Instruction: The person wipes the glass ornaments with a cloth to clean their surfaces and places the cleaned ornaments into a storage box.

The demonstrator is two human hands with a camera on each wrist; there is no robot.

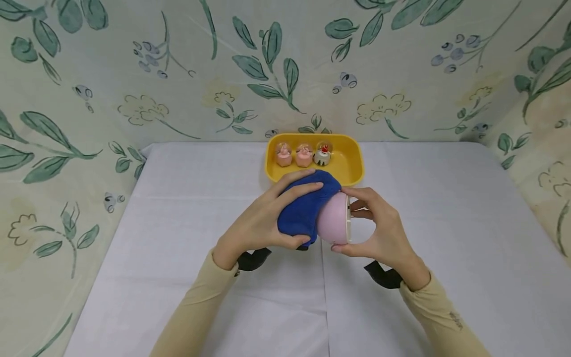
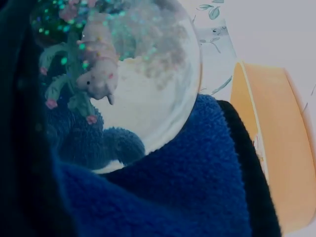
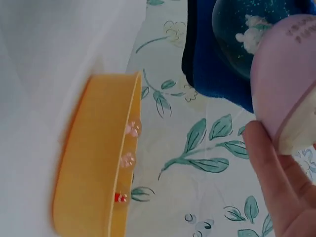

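A snow globe lies tipped on its side between both hands, its pink base point(image 1: 332, 218) turned to the right. Through its clear glass point(image 2: 153, 108) in the left wrist view a small white unicorn-like figure, green stems with pink flowers and glitter show. A fuzzy blue cloth point(image 1: 303, 208) with a dark edge is wrapped over the glass. My left hand point(image 1: 263, 218) grips the globe through this cloth, fingers over the top and thumb at the near side. The right hand point(image 1: 385, 230) holds the pink base between thumb and fingers, the base's pale underside facing its palm.
Behind the hands, a yellow tray point(image 1: 350, 166) stands against the patterned backdrop. In it, on the left, sit two pink trinkets point(image 1: 304, 155) and a white one with a red top point(image 1: 322, 155). A white cloth point(image 1: 192, 208) covers the table.
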